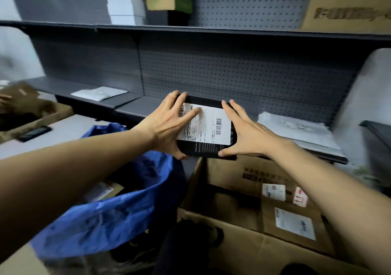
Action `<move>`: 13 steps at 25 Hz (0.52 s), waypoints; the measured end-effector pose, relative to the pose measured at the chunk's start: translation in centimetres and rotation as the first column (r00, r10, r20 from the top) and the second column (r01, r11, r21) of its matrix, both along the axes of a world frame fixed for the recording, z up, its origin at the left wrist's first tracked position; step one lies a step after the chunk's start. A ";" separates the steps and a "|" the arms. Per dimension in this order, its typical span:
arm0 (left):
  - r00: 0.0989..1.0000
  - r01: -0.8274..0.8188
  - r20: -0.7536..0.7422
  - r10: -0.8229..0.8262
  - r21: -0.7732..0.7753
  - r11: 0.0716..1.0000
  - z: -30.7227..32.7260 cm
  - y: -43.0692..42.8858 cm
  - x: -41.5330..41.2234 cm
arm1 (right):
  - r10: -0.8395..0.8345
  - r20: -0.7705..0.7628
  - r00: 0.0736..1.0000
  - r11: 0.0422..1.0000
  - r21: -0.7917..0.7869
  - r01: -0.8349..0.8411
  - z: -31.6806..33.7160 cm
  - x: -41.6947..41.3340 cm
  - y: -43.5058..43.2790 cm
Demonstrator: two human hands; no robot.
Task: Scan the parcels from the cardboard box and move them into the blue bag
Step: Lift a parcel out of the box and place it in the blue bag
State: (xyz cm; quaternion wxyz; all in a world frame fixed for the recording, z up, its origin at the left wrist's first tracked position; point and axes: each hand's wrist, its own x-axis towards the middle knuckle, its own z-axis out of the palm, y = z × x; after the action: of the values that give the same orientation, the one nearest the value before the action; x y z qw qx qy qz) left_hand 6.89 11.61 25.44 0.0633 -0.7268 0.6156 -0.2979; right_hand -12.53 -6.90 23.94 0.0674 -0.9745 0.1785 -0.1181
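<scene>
Aloft, black parcel [206, 126] between hands.

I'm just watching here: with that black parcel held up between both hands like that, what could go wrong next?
The black parcel is pinched only by its edges between the left hand and right hand, above the cardboard box; a slip would likely drop it back in. The left fingers cover part of the white label and one barcode, which might spoil a scan. The blue bag looks crumpled, so its mouth could catch the parcel.
</scene>
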 end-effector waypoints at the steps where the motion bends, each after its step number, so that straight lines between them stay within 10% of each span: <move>1: 1.000 -0.030 0.000 0.030 -0.003 1.000 0.2 1.2 1.3 | 0.029 0.007 1.000 1.000 0.011 -0.029 0.2 1.9 0.5; 13: 0.912 -0.377 -0.160 0.377 0.036 0.926 -4.5 13.9 12.8 | 0.282 -0.075 0.956 0.950 0.161 -0.267 -2.4 22.9 8.0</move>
State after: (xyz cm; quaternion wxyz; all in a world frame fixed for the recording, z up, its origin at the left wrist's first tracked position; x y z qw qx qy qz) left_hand 19.67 25.48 20.96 0.0702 -0.8538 0.4676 -0.2178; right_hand 10.34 1.07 21.51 0.1471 -0.9866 0.0524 -0.0464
